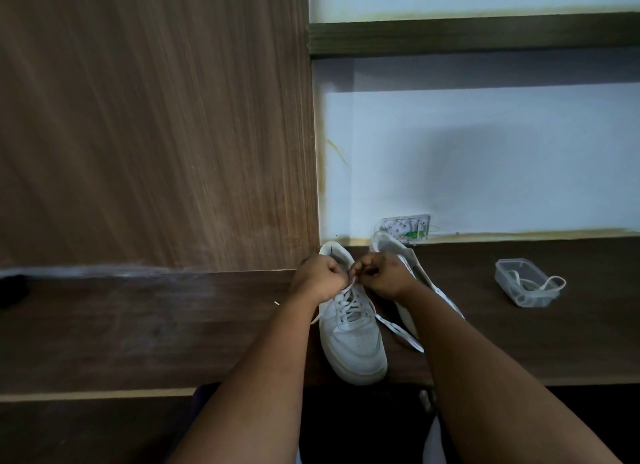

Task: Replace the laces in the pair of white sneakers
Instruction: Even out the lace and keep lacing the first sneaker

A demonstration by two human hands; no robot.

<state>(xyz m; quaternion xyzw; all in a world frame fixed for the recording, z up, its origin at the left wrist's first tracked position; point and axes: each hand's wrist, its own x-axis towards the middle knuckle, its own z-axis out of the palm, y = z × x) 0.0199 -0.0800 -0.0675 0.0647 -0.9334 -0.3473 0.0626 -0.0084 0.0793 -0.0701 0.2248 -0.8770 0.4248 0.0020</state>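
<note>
A white sneaker (351, 342) stands on the dark wooden desk (173, 325), toe toward me, with a white lace (349, 306) crossed through its eyelets. My left hand (317, 278) and my right hand (382, 275) meet over the top eyelets, each with fingers curled and pinching the lace. One loose lace end (401, 334) trails to the right across the desk. The second white sneaker (410, 266) lies behind my right hand and forearm, mostly hidden.
A clear plastic box (524, 285) with another white lace (550, 287) hanging over its rim sits at the right. A wooden panel (156, 117) rises at the left. A wall socket plate (407, 226) sits behind the sneakers, below a shelf (474, 34).
</note>
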